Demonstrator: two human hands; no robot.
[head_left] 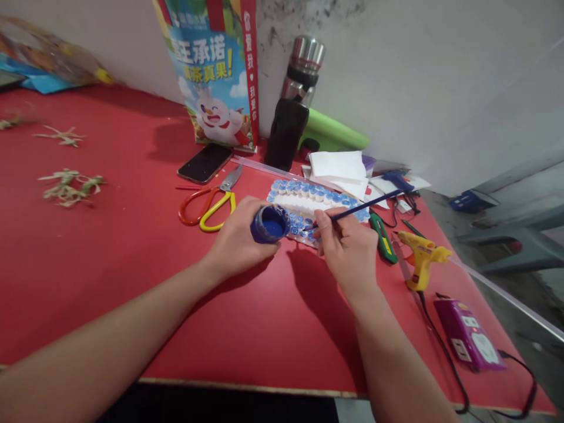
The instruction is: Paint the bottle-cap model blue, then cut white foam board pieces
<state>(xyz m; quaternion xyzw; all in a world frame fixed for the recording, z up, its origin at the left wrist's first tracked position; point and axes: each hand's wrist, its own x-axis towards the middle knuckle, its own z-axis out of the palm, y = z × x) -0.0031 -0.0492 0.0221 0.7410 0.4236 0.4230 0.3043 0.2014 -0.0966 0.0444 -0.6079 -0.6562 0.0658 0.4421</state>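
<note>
Most bumps on the white piece already look blue, only the middle stays bare, while your left hand grips the paint pot and your right hand pinches the brush.

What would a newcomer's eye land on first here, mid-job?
Centre of the red table: the left hand holds an open pot of blue paint, and the right hand holds a thin paintbrush with its tip at a white piece edged with blue-dabbed bumps. Red-and-yellow scissors lie left of it, a yellow glue gun to the right.
</note>
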